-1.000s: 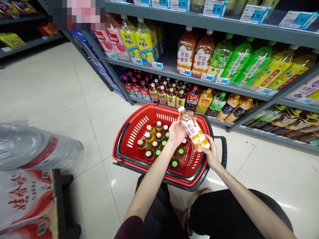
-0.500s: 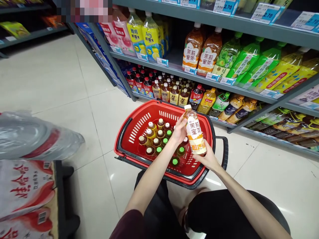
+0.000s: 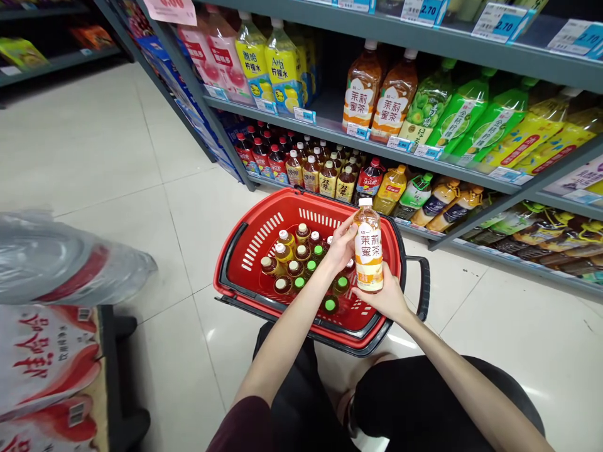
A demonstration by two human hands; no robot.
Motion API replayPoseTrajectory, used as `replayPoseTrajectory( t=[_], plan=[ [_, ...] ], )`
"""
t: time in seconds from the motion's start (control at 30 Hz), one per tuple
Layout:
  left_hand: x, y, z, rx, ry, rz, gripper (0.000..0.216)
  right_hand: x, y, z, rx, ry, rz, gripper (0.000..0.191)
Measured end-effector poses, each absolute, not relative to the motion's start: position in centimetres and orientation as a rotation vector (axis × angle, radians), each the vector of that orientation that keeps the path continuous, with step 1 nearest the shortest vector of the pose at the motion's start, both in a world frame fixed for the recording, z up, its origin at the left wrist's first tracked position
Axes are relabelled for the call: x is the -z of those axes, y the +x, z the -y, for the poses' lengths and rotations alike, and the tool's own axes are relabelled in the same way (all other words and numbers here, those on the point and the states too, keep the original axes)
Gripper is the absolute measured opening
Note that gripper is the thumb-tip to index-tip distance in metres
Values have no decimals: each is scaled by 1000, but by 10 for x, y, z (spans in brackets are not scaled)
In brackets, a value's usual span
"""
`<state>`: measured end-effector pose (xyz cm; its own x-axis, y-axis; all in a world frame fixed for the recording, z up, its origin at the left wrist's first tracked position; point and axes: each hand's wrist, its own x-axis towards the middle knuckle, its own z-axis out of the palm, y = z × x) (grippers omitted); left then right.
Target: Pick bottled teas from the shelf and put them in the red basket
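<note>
Head view, hands
Left hand [image 3: 340,246]: curled against the upper left side of the bottle, fingers wrapped round the label, steadying it upright.
Right hand [image 3: 387,296]: cupped under and round the base of the bottle, fingers closed, bearing the weight from below.
Bottle [image 3: 368,252]: orange tea bottle with white cap, held upright in both hands above the right half of the basket, label turned toward the camera, likely so as to be read.

Head view, basket
Basket [image 3: 245,251]: red plastic with black rim, standing on the floor in front of the knees, close enough to reach while crouching.
Handle [image 3: 423,285]: black, folded out to the right of the basket, clear of the opening.
Small bottles [image 3: 296,263]: packed upright in rows inside the basket, caps white and green, touching one another, so none topples.

Head view, surroundings
Shelves [image 3: 424,41]: grey, running along the right, with price tags on the front edges.
Large bottles [image 3: 379,94]: same orange label as the held bottle, standing on the middle shelf with a gap to their left.
Lower shelf row [image 3: 320,172]: small tea bottles, caps forward.
Floor [image 3: 117,157]: pale glossy tiles.
Wrapped packs [image 3: 51,314]: stacked at the left, under plastic film.
</note>
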<state>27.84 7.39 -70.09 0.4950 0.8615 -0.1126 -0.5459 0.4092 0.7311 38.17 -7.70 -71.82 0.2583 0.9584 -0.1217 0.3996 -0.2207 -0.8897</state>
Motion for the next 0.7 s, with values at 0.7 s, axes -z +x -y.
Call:
replayPoseTrajectory(
  t=[0.7],
  plan=[
    [697,277,-74,-999,690,-552,66,714,387,73,-871,-1703,1310,76]
  ],
)
